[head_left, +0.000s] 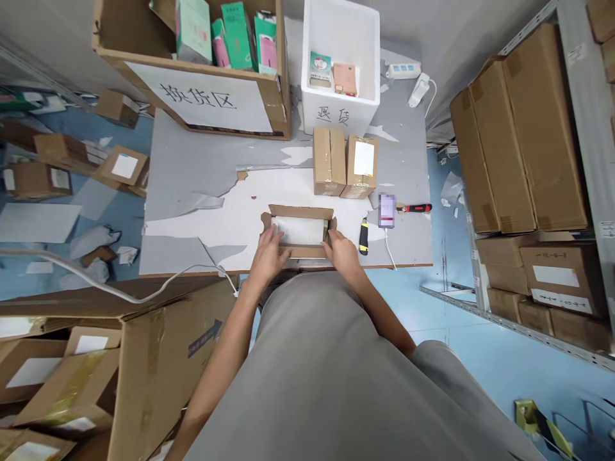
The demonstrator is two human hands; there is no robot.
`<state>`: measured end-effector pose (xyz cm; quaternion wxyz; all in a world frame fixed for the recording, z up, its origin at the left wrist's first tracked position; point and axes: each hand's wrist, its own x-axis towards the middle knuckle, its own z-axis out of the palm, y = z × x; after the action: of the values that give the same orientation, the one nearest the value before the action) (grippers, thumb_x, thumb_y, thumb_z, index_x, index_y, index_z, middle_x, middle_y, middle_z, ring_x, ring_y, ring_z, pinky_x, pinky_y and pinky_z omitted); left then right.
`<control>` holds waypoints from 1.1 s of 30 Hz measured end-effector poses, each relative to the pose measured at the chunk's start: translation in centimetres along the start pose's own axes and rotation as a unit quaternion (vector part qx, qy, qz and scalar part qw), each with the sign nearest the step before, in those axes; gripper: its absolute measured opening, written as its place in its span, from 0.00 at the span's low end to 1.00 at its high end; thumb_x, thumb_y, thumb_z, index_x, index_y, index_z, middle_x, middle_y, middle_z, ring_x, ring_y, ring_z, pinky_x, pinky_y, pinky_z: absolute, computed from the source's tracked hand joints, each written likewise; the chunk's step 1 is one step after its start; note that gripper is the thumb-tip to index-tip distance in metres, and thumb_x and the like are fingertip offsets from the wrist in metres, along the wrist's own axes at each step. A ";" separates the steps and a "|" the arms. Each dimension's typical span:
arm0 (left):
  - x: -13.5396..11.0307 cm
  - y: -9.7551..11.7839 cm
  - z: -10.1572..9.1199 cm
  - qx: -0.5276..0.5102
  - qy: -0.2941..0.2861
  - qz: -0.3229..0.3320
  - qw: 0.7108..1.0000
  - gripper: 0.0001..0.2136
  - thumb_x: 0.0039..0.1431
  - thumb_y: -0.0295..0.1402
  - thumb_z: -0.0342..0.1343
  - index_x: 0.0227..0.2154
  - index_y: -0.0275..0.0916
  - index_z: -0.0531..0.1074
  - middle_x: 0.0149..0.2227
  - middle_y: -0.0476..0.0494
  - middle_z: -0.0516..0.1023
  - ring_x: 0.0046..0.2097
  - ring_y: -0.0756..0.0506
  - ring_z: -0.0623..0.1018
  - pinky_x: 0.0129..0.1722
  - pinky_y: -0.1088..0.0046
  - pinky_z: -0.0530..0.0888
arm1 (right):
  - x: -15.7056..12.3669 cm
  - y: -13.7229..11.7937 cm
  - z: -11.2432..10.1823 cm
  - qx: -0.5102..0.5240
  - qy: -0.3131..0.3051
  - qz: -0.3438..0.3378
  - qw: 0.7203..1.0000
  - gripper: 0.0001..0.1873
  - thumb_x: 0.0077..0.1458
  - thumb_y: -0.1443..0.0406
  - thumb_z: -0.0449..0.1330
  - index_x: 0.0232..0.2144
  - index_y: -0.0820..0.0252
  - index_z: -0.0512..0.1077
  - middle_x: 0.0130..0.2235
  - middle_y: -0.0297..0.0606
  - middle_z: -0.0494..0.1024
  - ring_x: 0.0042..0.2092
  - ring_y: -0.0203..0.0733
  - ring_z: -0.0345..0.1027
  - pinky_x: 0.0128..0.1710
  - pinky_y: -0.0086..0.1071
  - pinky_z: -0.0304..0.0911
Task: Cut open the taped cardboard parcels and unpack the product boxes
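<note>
Left hand (269, 255), right hand (342, 251), clasping ends of one open carton (300, 212), two sealed cartons (329, 161) behind.

A white sheet (199, 99) on the front of the large cardboard box (277, 96) reads "换货区". Just right of that box, the white foam box (358, 110) reads "退货".

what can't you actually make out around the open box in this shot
Phone screen: blurred over, head view.
White item in the open carton: wrapped, ends covered by flaps and hands; contents unreadable.
Left hand and right hand: fingertips tucked at the carton's edges, grip unclear.
Near edge of the table: hidden by the person's torso.
</note>
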<state>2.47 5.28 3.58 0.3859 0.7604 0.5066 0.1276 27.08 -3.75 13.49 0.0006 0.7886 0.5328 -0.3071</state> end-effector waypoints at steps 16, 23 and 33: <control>6.7 1.3 0.0 0.191 -0.081 0.022 0.978 0.38 0.58 0.38 0.79 0.71 0.41 0.78 0.70 0.21 0.74 0.71 0.14 0.70 0.72 0.26 0.72 | 4.3 1.2 1.6 -0.007 -0.033 0.014 0.999 0.25 0.78 0.76 0.54 0.70 0.63 0.75 0.66 0.59 0.86 0.62 0.59 0.85 0.60 0.42 0.77; 6.8 1.3 0.3 0.218 -0.060 0.025 0.974 0.31 0.62 0.37 0.74 0.69 0.42 0.79 0.67 0.23 0.75 0.69 0.17 0.69 0.70 0.28 0.73 | 8.5 0.2 1.0 -0.029 -0.042 0.030 0.998 0.25 0.74 0.80 0.55 0.66 0.70 0.82 0.60 0.66 0.88 0.65 0.61 0.85 0.62 0.43 0.78; 5.1 2.1 0.3 0.191 -0.055 0.010 0.980 0.24 0.72 0.33 0.59 0.67 0.39 0.83 0.65 0.21 0.76 0.69 0.17 0.70 0.70 0.31 0.70 | 8.3 -0.7 2.1 -0.082 -0.047 0.014 0.995 0.24 0.76 0.79 0.57 0.65 0.71 0.84 0.61 0.69 0.88 0.64 0.59 0.88 0.61 0.42 0.80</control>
<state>6.42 9.17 3.89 0.2594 0.8308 0.4923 -0.0095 27.48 2.77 7.97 0.0947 0.7781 0.5444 -0.2988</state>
